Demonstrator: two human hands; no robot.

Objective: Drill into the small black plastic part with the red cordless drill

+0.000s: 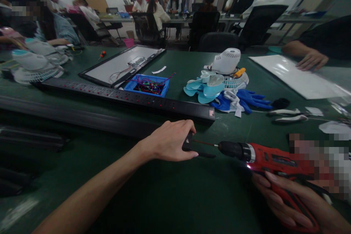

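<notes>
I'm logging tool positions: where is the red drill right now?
In the head view, the red drill is at the lower right, held in the right hand, its bit pointing toward the left hand.

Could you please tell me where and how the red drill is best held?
Probably by its handle, from the right: the bit points left, and the handle slopes down from the drill body, so fingers can wrap it, as the right hand does.

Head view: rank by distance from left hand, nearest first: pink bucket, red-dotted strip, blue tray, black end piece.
1. Black end piece: in the left hand, between thumb and fingers.
2. Red-dotted strip: just beyond the hand, running off left.
3. Blue tray: behind that strip.
4. Pink bucket: past the table's far edge, left.
</notes>
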